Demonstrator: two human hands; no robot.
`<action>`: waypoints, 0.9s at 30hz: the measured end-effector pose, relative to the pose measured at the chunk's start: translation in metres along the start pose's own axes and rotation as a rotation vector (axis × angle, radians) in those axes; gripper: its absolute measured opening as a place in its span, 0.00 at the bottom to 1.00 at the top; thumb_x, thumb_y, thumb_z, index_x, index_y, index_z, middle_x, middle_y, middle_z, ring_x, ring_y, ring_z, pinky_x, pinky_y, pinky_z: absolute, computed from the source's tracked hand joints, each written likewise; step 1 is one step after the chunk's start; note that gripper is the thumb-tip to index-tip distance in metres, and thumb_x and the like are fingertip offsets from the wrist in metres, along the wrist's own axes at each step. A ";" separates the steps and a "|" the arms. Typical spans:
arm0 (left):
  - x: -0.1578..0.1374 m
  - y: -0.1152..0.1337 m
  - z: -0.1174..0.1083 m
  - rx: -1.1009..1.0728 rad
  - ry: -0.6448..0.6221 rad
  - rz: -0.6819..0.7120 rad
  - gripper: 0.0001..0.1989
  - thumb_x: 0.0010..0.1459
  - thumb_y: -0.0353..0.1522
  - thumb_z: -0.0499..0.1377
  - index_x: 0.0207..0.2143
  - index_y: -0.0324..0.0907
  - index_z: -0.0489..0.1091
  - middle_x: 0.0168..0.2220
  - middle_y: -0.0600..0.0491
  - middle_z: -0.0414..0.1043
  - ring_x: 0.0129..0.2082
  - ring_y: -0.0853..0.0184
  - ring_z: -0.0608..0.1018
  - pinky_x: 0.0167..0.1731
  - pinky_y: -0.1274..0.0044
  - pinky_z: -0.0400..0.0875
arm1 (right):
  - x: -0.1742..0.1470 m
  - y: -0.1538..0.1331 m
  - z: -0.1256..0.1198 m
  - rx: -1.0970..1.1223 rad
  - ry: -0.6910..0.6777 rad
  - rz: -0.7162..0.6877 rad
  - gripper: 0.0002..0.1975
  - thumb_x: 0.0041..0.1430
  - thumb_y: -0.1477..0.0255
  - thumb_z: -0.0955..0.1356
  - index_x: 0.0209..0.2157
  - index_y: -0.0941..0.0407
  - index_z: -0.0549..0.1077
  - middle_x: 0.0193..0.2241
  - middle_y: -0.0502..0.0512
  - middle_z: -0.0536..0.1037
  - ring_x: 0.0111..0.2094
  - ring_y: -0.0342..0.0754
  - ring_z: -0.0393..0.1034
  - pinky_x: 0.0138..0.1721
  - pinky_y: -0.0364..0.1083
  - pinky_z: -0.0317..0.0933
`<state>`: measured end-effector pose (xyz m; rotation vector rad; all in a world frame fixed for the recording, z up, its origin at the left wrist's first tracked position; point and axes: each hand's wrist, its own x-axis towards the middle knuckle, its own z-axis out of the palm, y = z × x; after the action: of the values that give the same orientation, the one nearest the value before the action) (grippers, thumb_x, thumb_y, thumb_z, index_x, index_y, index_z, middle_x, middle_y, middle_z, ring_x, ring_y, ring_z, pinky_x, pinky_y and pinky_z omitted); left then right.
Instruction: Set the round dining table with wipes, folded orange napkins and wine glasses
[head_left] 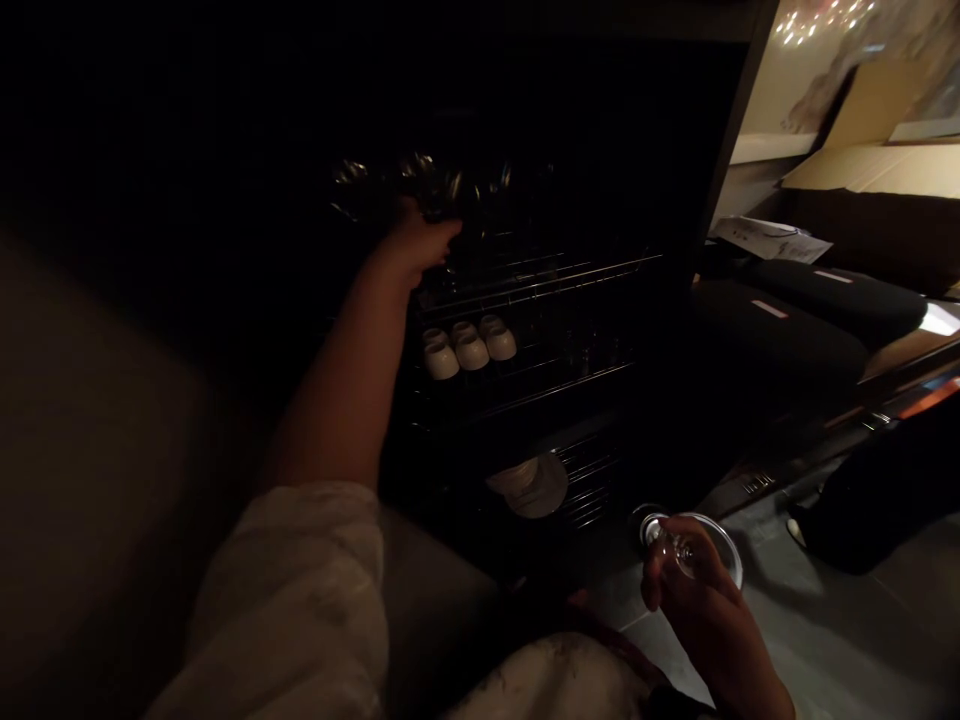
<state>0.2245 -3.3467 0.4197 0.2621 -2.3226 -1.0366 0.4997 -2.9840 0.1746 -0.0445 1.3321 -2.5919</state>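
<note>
My left hand (421, 245) reaches into a dark cabinet, at the upper wire rack (555, 280). Its thumb points to the right, while the other fingers are mostly lost in shadow. Right behind it stand several clear glasses (420, 168), visible mainly as glints. Whether the hand touches one of them cannot be made out. Low on the right, my right hand (694, 570) is closed around the stem of a clear stemmed glass (724, 545). The glass lies sideways in the grip, with its round rim and foot showing on either side of the fingers.
Several white cups (472, 350) stand on the rack below my left hand. Lower down, white dishes (529, 485) sit on another wire rack. Dark padded cases (780, 320), papers (776, 238) and an open cardboard box (877, 170) are at the right. Another person's leg (862, 510) shows beyond.
</note>
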 end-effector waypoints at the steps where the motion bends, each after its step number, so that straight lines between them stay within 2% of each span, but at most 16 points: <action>1: 0.013 -0.004 0.003 -0.062 -0.043 -0.123 0.21 0.62 0.32 0.61 0.56 0.40 0.63 0.50 0.47 0.72 0.46 0.60 0.78 0.45 0.66 0.75 | 0.001 0.000 0.002 0.012 -0.010 0.006 0.18 0.58 0.68 0.70 0.50 0.46 0.68 0.34 0.52 0.73 0.30 0.45 0.67 0.32 0.45 0.64; 3: 0.031 -0.011 0.013 -0.221 -0.118 -0.349 0.22 0.55 0.28 0.66 0.52 0.42 0.68 0.51 0.45 0.73 0.44 0.57 0.79 0.43 0.65 0.77 | 0.003 0.000 0.008 0.031 -0.033 0.003 0.17 0.58 0.69 0.70 0.49 0.46 0.68 0.33 0.52 0.73 0.29 0.44 0.67 0.32 0.45 0.64; 5: 0.038 -0.013 0.021 -0.301 -0.155 -0.466 0.20 0.52 0.26 0.67 0.48 0.42 0.71 0.50 0.43 0.73 0.41 0.57 0.80 0.42 0.64 0.77 | 0.004 0.000 0.012 0.045 -0.080 -0.005 0.18 0.57 0.69 0.71 0.49 0.46 0.68 0.32 0.51 0.73 0.28 0.43 0.68 0.31 0.44 0.64; 7: 0.039 -0.013 0.023 -0.330 -0.177 -0.481 0.15 0.53 0.27 0.67 0.44 0.42 0.72 0.48 0.44 0.75 0.40 0.58 0.81 0.42 0.64 0.77 | 0.004 0.001 0.016 0.079 -0.108 -0.008 0.19 0.56 0.70 0.71 0.49 0.46 0.68 0.32 0.51 0.73 0.28 0.44 0.68 0.31 0.44 0.64; 10: 0.035 -0.012 0.019 -0.281 -0.185 -0.454 0.09 0.58 0.35 0.65 0.39 0.40 0.73 0.42 0.43 0.77 0.39 0.58 0.81 0.43 0.64 0.76 | 0.004 0.001 0.020 0.130 -0.145 -0.011 0.19 0.56 0.71 0.70 0.49 0.46 0.68 0.34 0.52 0.74 0.28 0.44 0.69 0.30 0.44 0.65; 12: 0.030 -0.011 0.015 -0.196 -0.190 -0.403 0.11 0.62 0.39 0.61 0.39 0.39 0.72 0.39 0.42 0.77 0.38 0.57 0.81 0.42 0.64 0.76 | 0.002 -0.001 0.021 0.151 -0.213 -0.024 0.21 0.56 0.72 0.70 0.51 0.45 0.68 0.36 0.52 0.75 0.28 0.44 0.70 0.30 0.45 0.66; 14: 0.022 -0.009 0.013 -0.097 -0.198 -0.285 0.13 0.65 0.40 0.57 0.42 0.38 0.72 0.39 0.42 0.77 0.38 0.58 0.81 0.43 0.65 0.76 | 0.001 -0.005 0.021 0.185 -0.274 -0.044 0.24 0.55 0.73 0.71 0.53 0.42 0.67 0.39 0.52 0.76 0.27 0.44 0.71 0.28 0.45 0.66; 16: 0.013 -0.008 0.013 0.002 -0.215 -0.082 0.15 0.66 0.39 0.54 0.46 0.38 0.71 0.42 0.44 0.77 0.40 0.59 0.80 0.45 0.66 0.75 | 0.000 -0.010 0.022 0.220 -0.281 -0.042 0.27 0.54 0.74 0.72 0.53 0.40 0.67 0.44 0.53 0.76 0.29 0.44 0.72 0.27 0.44 0.67; 19: -0.001 -0.006 0.019 0.147 -0.238 0.270 0.18 0.66 0.39 0.52 0.51 0.38 0.71 0.48 0.45 0.76 0.47 0.60 0.78 0.53 0.68 0.71 | -0.003 -0.018 0.023 0.226 -0.200 -0.012 0.26 0.53 0.76 0.73 0.51 0.39 0.68 0.51 0.52 0.75 0.32 0.44 0.71 0.30 0.45 0.68; 21: -0.006 -0.005 0.025 0.220 -0.231 0.403 0.19 0.65 0.39 0.51 0.51 0.38 0.72 0.51 0.45 0.76 0.53 0.59 0.75 0.56 0.69 0.67 | -0.004 -0.021 0.022 0.205 -0.171 -0.018 0.26 0.53 0.76 0.73 0.50 0.38 0.69 0.52 0.52 0.74 0.32 0.44 0.71 0.31 0.46 0.69; 24: -0.002 -0.007 0.029 0.289 -0.208 0.396 0.20 0.67 0.38 0.50 0.52 0.38 0.72 0.51 0.44 0.76 0.52 0.58 0.76 0.54 0.70 0.67 | -0.004 -0.023 0.017 0.156 -0.204 -0.067 0.27 0.54 0.76 0.72 0.52 0.38 0.68 0.53 0.52 0.74 0.33 0.44 0.71 0.32 0.47 0.69; 27: 0.008 -0.009 0.026 0.337 -0.206 0.274 0.20 0.67 0.37 0.49 0.52 0.35 0.71 0.46 0.42 0.77 0.43 0.59 0.80 0.48 0.71 0.71 | -0.004 -0.024 0.009 0.125 -0.230 -0.092 0.26 0.55 0.76 0.71 0.53 0.37 0.68 0.52 0.53 0.74 0.33 0.45 0.71 0.33 0.48 0.69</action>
<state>0.2027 -3.3400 0.4024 -0.0389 -2.6234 -0.5591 0.5003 -2.9772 0.1995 -0.3791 1.1105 -2.6432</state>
